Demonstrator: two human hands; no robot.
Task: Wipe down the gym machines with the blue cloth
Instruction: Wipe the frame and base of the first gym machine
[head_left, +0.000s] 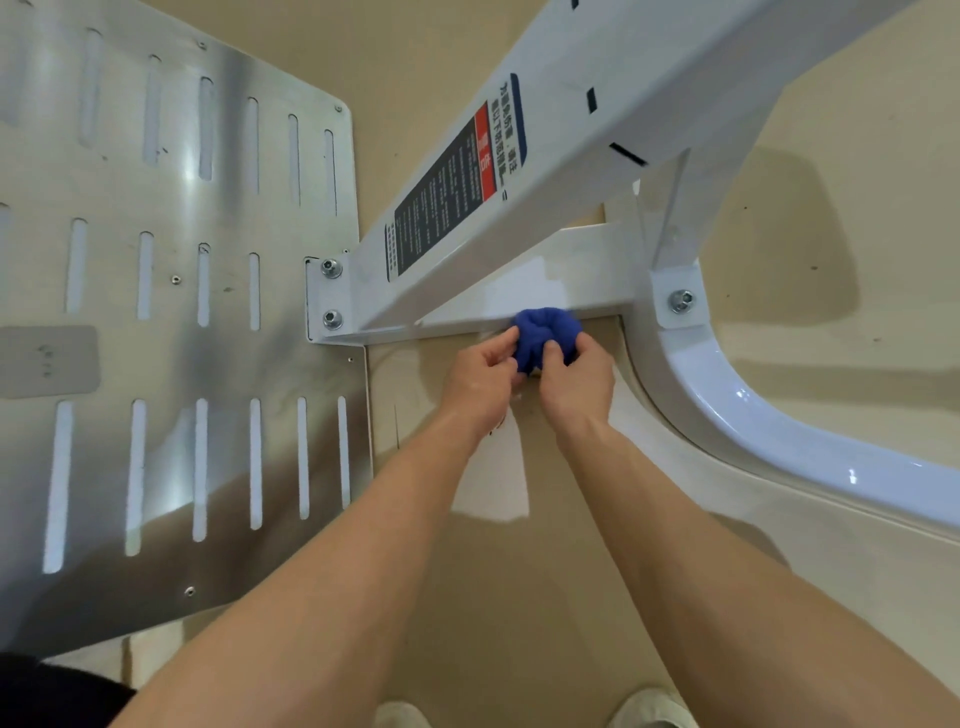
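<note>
Reaching forward with both bare arms, the person held the blue cloth bunched into a ball against the near edge of a low white crossbar of the gym machine. The left hand gripped the cloth's left side, its fingers curled and its thumb pressed into the fabric. The right hand gripped the right side, its fingers curled over the bundle. The two hands sat just beside each other, knuckles nearly touching, with the cloth between them and the bar.

Above the crossbar a broad white beam sloped up toward the top right corner and carried a dark warning label with a red block and printed text too small to read. At the beam's lower end a bracket was fixed with two bolts, and a third bolt sat on a bracket at the crossbar's right end. From there a glossy white curved tube swept away to the right edge. A brushed metal plate with rows of long slots filled the left side, lying over the beige floor. Two pale shoe tips showed at the bottom edge.
</note>
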